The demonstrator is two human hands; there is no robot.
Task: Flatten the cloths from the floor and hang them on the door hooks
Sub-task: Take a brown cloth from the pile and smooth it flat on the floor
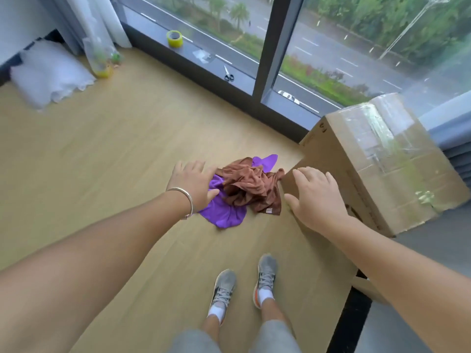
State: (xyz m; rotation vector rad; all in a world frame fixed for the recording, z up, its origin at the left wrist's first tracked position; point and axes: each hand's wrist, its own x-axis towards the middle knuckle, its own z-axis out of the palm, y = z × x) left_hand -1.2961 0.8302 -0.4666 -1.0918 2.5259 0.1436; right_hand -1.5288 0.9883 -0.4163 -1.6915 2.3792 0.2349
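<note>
A crumpled brown cloth (251,188) lies on the wooden floor, heaped on top of a purple cloth (224,212) that sticks out below and behind it. My left hand (193,186), with a bangle on the wrist, hovers over the left edge of the pile with its fingers spread and holds nothing. My right hand (316,197) reaches out to the right of the pile, in front of a cardboard box, fingers straight and empty. No door or hooks are in view.
A large taped cardboard box (377,159) stands right of the cloths. A window sill at the back carries a yellow tape roll (174,39) and scissors (228,73). A white pillow (48,72) and a plastic bag (100,57) lie far left. My shoes (244,286) stand below.
</note>
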